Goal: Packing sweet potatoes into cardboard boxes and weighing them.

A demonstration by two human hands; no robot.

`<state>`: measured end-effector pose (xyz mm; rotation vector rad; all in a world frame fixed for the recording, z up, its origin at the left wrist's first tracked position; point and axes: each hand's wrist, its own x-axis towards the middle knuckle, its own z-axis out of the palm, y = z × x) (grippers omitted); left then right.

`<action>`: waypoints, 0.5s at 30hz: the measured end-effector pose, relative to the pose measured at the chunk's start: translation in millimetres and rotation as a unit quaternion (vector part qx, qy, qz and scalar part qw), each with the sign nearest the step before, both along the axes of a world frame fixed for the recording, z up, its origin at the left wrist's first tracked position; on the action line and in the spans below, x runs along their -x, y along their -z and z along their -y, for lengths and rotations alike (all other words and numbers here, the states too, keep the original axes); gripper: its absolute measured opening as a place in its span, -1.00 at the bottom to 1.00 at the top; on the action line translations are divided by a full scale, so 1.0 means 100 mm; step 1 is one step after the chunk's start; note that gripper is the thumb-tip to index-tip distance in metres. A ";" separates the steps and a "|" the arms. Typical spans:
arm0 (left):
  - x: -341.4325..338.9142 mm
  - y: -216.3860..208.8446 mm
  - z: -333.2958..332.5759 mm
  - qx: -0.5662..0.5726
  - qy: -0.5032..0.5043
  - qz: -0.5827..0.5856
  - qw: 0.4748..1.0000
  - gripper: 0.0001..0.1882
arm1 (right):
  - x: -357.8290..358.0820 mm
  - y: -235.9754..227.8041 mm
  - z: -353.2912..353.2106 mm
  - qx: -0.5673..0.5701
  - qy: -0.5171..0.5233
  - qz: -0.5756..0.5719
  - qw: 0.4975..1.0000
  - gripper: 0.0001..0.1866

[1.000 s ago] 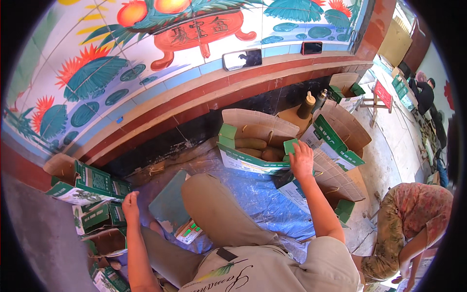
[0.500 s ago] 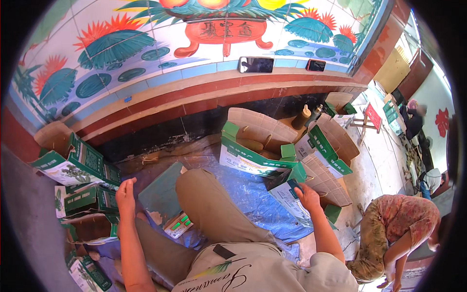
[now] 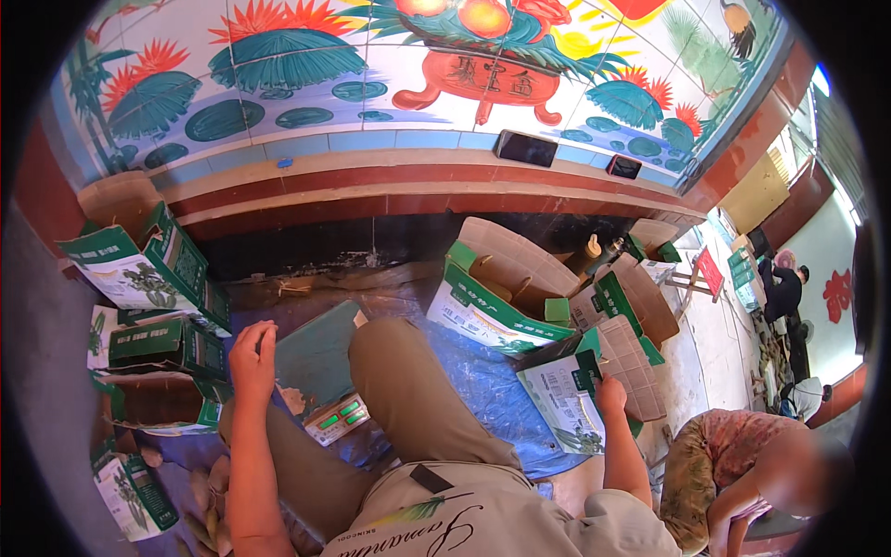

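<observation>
My right hand [image 3: 611, 395] is closed on the side edge of a green-and-white cardboard carton [image 3: 562, 408] to the right of my knee. That carton's brown flap [image 3: 631, 367] stands up behind my fingers. My left hand [image 3: 251, 364] is raised beside my left leg with its fingers pressed together. Something small and dark shows at its fingertips, too little to name. Between my legs and the wall stands a scale with a worn blue-green platform [image 3: 316, 357] and a lit green display [image 3: 338, 420].
Open cartons [image 3: 501, 295] stand along the wall at right, and more cartons [image 3: 153, 269] are stacked at left. A blue plastic sheet [image 3: 469, 390] covers the floor. Two phones [image 3: 526, 148] lean on the ledge. A person in a patterned top [image 3: 733, 455] bends over at right.
The whole view has shifted, so the wall and cartons appear farther right and lower. My right hand is now at the carton's side edge. The left hand's fingers have curled together.
</observation>
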<state>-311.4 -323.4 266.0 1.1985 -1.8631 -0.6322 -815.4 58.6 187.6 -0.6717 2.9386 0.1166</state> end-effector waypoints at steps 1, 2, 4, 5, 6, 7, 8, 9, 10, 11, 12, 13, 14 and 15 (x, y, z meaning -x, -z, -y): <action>0.00 0.00 0.00 -0.001 0.002 -0.002 1.000 -0.78 | 0.03 -0.02 -0.03 0.001 0.025 -0.008 1.000 -0.68; 0.00 0.00 0.00 0.003 0.005 -0.001 1.000 -0.78 | 0.05 -0.04 -0.06 0.016 0.035 -0.033 0.999 -0.69; 0.01 0.01 0.00 0.006 0.010 -0.001 1.000 -0.78 | 0.04 -0.14 -0.12 0.031 0.057 -0.043 0.997 -0.70; 0.01 0.01 0.00 0.006 0.009 0.004 1.000 -0.78 | 0.04 -0.19 -0.13 0.047 0.077 -0.052 0.995 -0.70; 0.02 0.01 0.00 0.007 0.008 0.008 1.000 -0.78 | 0.04 -0.20 -0.13 0.063 0.081 -0.065 0.993 -0.71; 0.03 0.00 0.00 0.005 0.011 0.008 1.000 -0.78 | 0.05 -0.23 -0.14 0.061 0.084 -0.066 0.992 -0.71; 0.04 -0.01 0.00 0.004 0.013 0.009 1.000 -0.78 | 0.07 -0.26 -0.16 0.072 0.098 -0.069 0.990 -0.71; 0.05 -0.02 -0.01 0.004 0.013 0.011 1.000 -0.78 | 0.09 -0.28 -0.17 0.084 0.112 -0.072 0.988 -0.71; 0.06 -0.01 0.00 0.004 0.016 0.010 1.000 -0.78 | 0.12 -0.30 -0.18 0.083 0.114 -0.072 0.987 -0.71; 0.07 0.00 0.00 0.007 0.017 0.009 1.000 -0.78 | 0.15 -0.33 -0.20 0.103 0.106 -0.075 0.986 -0.71; 0.08 0.00 0.01 0.010 0.018 0.008 1.000 -0.78 | 0.17 -0.35 -0.21 0.123 0.098 -0.078 0.984 -0.70; 0.08 0.01 0.01 0.010 0.019 0.008 1.000 -0.78 | 0.18 -0.37 -0.19 0.122 0.098 -0.078 0.984 -0.70; 0.08 0.02 0.01 0.007 0.016 0.011 1.000 -0.78 | 0.18 -0.40 -0.16 0.121 0.083 -0.068 0.987 -0.70; 0.08 0.02 0.01 0.005 0.013 0.013 1.000 -0.77 | 0.18 -0.43 -0.15 0.119 0.067 -0.058 0.989 -0.70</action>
